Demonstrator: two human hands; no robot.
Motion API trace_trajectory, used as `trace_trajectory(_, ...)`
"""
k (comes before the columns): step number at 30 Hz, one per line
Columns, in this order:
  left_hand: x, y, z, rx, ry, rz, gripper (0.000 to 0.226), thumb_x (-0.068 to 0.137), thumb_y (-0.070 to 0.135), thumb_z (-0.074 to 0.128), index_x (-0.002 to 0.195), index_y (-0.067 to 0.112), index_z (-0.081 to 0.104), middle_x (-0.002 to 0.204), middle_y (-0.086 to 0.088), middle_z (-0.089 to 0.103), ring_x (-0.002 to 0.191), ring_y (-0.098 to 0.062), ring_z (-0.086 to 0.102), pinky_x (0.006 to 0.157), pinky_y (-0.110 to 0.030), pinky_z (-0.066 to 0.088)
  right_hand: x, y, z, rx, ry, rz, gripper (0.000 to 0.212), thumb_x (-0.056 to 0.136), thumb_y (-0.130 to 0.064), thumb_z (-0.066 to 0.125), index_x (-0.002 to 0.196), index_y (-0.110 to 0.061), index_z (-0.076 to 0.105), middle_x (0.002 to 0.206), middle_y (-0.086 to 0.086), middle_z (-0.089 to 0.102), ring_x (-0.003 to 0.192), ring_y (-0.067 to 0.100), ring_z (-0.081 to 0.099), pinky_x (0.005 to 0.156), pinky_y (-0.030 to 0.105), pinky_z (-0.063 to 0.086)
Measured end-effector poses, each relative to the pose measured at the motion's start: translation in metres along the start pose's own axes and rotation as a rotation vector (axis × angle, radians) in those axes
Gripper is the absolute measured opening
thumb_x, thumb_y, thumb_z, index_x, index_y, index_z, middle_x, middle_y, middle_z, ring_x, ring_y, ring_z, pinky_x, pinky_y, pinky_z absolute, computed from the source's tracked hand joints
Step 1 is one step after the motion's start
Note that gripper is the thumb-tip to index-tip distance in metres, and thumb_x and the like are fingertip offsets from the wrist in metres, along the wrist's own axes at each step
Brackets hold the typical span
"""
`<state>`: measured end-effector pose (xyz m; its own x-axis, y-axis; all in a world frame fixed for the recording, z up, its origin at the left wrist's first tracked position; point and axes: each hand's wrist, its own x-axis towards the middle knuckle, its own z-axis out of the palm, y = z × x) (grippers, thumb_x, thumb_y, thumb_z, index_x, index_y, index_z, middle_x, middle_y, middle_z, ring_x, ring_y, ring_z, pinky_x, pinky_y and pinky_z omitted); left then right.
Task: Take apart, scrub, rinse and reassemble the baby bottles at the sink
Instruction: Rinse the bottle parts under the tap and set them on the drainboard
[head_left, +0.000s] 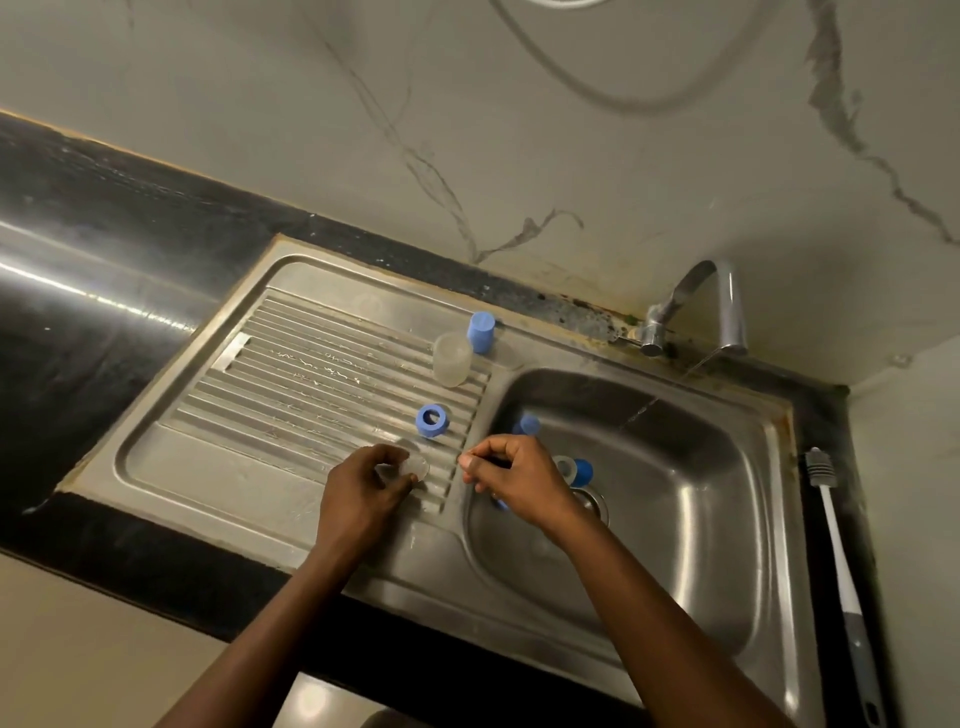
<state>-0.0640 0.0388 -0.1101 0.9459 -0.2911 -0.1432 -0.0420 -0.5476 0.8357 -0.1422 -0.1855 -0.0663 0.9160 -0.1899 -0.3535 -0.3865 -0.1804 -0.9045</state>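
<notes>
Left hand grip pinches clear teat on drainboard. Ring sits at 1 o'clock of it. Right hand is curled at basin edge, can't tell if holding anything. Imo next: pull teat through ring evenly, seat flange all round.

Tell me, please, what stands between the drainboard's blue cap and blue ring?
The clear bottle, nearer the blue cap than the blue ring; the head view shows it.

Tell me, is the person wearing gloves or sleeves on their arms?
Neither. The left hand and right hand are bare, with no gloves. The left arm and right arm are bare too, no sleeves as far as the picture shows. No watch, ring or bracelet shows.
</notes>
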Motion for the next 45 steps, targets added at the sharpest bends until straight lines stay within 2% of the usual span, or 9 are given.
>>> trace_trajectory(6,-0.01,0.02,0.004,-0.018,0.1,0.175,0.056,0.079,0.021,0.092,0.129,0.03,0.067,0.12,0.014,0.061,0.09,0.0,0.06,0.072,-0.006,0.044,-0.003,0.005,-0.008,0.021,0.016,-0.005,0.006,0.099,-0.026,0.074,0.096,-0.023,0.078,0.087,-0.005,0.08,0.078,0.003,0.073,0.071,0.015,0.055)
trace_trajectory(10,-0.015,0.044,0.017,-0.03,0.123,0.297,0.049,0.079,0.012,0.089,0.117,0.032,0.067,0.112,0.016,0.06,0.084,-0.011,0.06,0.067,-0.011,0.044,-0.003,0.016,-0.02,0.045,0.06,0.022,0.005,0.096,-0.028,0.075,0.096,-0.025,0.079,0.088,-0.004,0.08,0.076,0.005,0.074,0.07,0.019,0.057)
trace_trajectory(14,-0.013,0.068,0.043,-0.071,0.046,0.299,0.035,0.083,0.012,0.086,0.109,0.03,0.071,0.11,0.018,0.065,0.084,-0.015,0.064,0.061,-0.031,0.056,-0.005,0.028,-0.039,0.044,0.115,0.038,0.002,0.096,-0.028,0.077,0.096,-0.029,0.079,0.09,-0.004,0.081,0.08,0.013,0.077,0.074,0.026,0.061)
trace_trajectory(21,-0.004,0.094,0.091,-0.119,-0.099,0.326,0.021,0.088,0.021,0.076,0.103,0.035,0.071,0.101,0.017,0.068,0.089,-0.009,0.07,0.068,-0.018,0.055,-0.007,0.059,-0.079,0.089,0.233,0.068,0.002,0.095,-0.021,0.079,0.095,-0.02,0.081,0.087,-0.001,0.081,0.08,0.016,0.078,0.072,0.026,0.061)
trace_trajectory(26,0.002,0.099,0.122,-0.099,-0.174,0.292,0.019,0.09,0.019,0.08,0.1,0.033,0.072,0.098,0.013,0.071,0.087,-0.01,0.072,0.071,-0.028,0.061,0.002,0.1,-0.111,-0.022,0.396,0.147,0.011,0.091,-0.016,0.079,0.093,-0.027,0.081,0.087,-0.009,0.08,0.084,0.009,0.076,0.082,0.036,0.064)
trace_trajectory(30,0.004,0.1,0.139,-0.068,-0.219,0.247,0.016,0.091,0.019,0.079,0.103,0.027,0.072,0.099,0.009,0.07,0.086,-0.012,0.072,0.071,-0.037,0.064,0.012,0.132,-0.127,-0.157,0.476,0.203,0.031,0.093,-0.002,0.069,0.111,-0.026,0.077,0.105,-0.014,0.076,0.097,0.0,0.071,0.094,0.03,0.06)
trace_trajectory(33,0.003,0.1,0.145,-0.039,-0.24,0.218,0.02,0.091,0.018,0.079,0.108,0.027,0.072,0.103,0.011,0.07,0.092,-0.008,0.07,0.074,-0.032,0.064,0.019,0.15,-0.128,-0.338,0.381,0.262,0.053,0.089,-0.002,0.067,0.134,-0.029,0.067,0.135,-0.008,0.067,0.119,0.012,0.065,0.096,0.027,0.051)
trace_trajectory(36,0.002,0.1,0.148,-0.019,-0.244,0.192,0.023,0.091,0.015,0.081,0.109,0.027,0.072,0.103,0.014,0.07,0.094,-0.006,0.069,0.075,-0.023,0.061,0.028,0.168,-0.125,-0.559,0.231,0.273,0.065,0.09,-0.012,0.071,0.149,-0.03,0.054,0.152,-0.006,0.052,0.134,0.021,0.056,0.105,0.036,0.049)
trace_trajectory(45,0.002,0.102,0.145,-0.017,-0.267,0.153,0.023,0.09,0.014,0.081,0.109,0.025,0.073,0.102,0.012,0.07,0.092,-0.009,0.069,0.074,-0.022,0.059,0.039,0.186,-0.126,-0.556,0.343,0.242,0.054,0.094,-0.016,0.07,0.145,-0.028,0.057,0.144,-0.001,0.06,0.128,0.025,0.059,0.102,0.034,0.048)
